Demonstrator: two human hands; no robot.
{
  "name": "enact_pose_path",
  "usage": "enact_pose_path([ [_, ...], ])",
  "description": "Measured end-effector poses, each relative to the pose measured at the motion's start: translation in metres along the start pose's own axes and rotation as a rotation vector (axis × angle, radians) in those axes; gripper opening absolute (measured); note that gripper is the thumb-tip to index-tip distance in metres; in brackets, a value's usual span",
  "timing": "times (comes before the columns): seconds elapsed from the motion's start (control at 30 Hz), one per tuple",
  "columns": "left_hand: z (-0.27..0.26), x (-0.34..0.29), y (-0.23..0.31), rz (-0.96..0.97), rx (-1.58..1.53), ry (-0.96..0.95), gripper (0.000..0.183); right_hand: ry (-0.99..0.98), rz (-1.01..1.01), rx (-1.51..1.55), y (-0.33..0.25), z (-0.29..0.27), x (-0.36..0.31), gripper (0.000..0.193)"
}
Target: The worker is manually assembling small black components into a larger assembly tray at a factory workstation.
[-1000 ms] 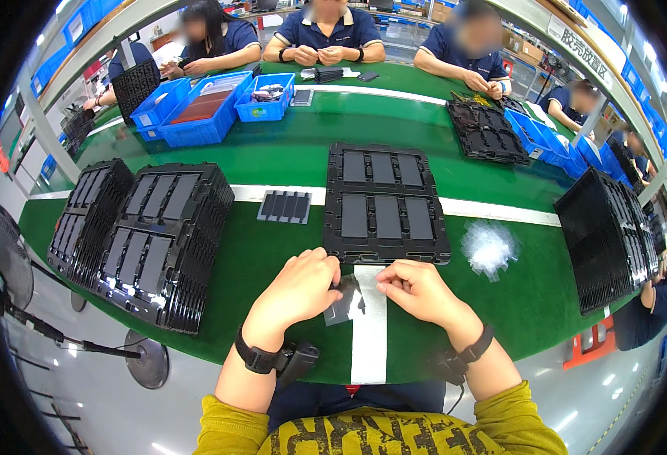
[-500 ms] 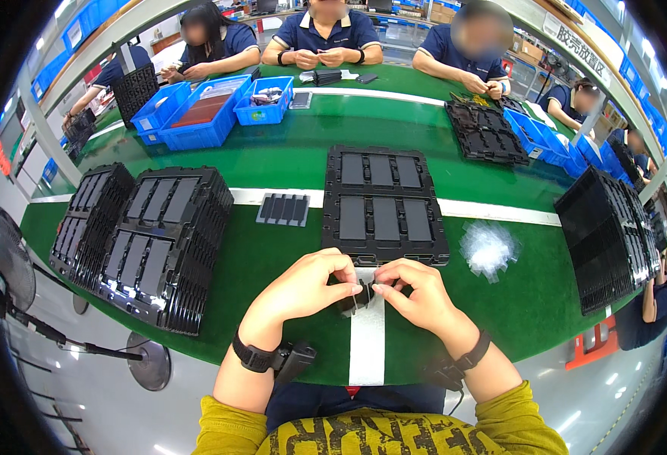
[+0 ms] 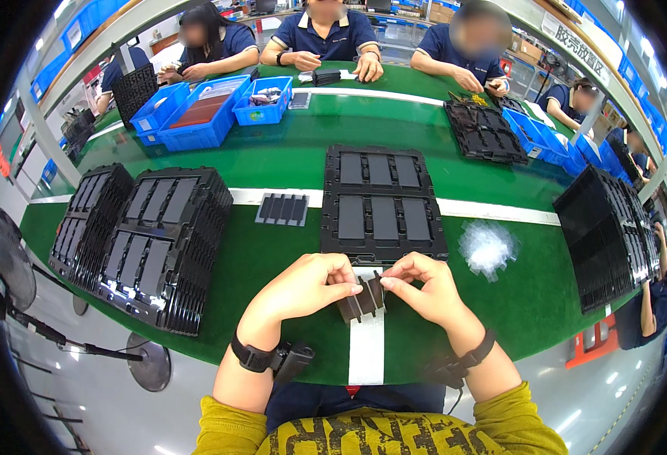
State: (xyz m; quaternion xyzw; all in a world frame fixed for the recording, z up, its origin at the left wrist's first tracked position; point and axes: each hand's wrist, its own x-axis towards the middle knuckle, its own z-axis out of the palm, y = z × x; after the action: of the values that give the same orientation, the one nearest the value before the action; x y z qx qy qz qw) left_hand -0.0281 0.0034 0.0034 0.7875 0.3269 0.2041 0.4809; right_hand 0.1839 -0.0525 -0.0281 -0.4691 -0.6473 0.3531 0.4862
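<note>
Two bare hands in the head view, close together above the near part of a green tabletop (image 3: 508, 326). Left hand (image 3: 314, 282) with thumb and fingertips pinching the left side of a small dark piece (image 3: 373, 293) crossed by paler lines; other fingers curled inward, too hidden to tell whether pressed against it. Right hand (image 3: 419, 287) with thumb and forefinger pinching near the upper right corner of the same piece, remaining fingers bent. Dark piece held slightly tilted between both hands, in front of a white strip (image 3: 368, 360) running toward the near edge; impossible to tell whether touching the surface below.

Just beyond the hands, a black tray (image 3: 383, 248) with six grey rectangular pieces (image 3: 385, 218) in two rows of three. Left of the tray, a grey sheet (image 3: 283, 209) with dark bars; to its right, a loose pile of clear film pieces (image 3: 487, 250). Farther left, two tall stacks of black trays (image 3: 201, 265), grey rectangles in the top ones; at far right, another stack of black trays (image 3: 599, 243), leaning. Across the table, blue bins (image 3: 197, 136) at left, and several seated co-workers (image 3: 327, 36) in navy shirts. Black bands (image 3: 254, 358) around both wrists.
</note>
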Motion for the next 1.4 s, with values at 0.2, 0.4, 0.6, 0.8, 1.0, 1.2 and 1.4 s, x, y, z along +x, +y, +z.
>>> enact_pose_path([
  [0.2, -0.002, 0.001, -0.007, -0.086, -0.048, -0.004, 0.014, -0.005, 0.346, -0.135, -0.014, -0.075, 0.005, 0.012],
  [0.4, 0.017, 0.005, -0.018, 0.040, 0.324, -0.082, 0.014, 0.376, 0.465, -0.931, 0.017, -0.126, -0.004, 0.013],
  [0.6, 0.026, 0.006, -0.017, 0.190, 0.526, 0.008, 0.015, 0.497, 0.267, -1.006, 0.043, -0.128, -0.002, 0.012],
  [0.8, 0.029, 0.007, -0.009, 0.230, 0.641, 0.151, 0.020, 0.475, 0.268, -0.946, 0.067, -0.135, 0.000, 0.015],
  [1.0, 0.027, 0.006, -0.010, 0.252, 0.586, 0.295, 0.018, 0.521, 0.116, -0.943, 0.064, -0.127, 0.004, 0.019],
  [1.2, 0.025, 0.019, -0.020, 0.211, 0.479, 0.457, 0.012, 0.440, 0.075, -0.978, 0.054, -0.111, 0.014, 0.012],
  [1.4, 0.025, 0.024, -0.039, 0.248, 0.381, 0.502, 0.012, -0.001, -0.137, -0.857, 0.021, -0.028, 0.058, 0.032],
])
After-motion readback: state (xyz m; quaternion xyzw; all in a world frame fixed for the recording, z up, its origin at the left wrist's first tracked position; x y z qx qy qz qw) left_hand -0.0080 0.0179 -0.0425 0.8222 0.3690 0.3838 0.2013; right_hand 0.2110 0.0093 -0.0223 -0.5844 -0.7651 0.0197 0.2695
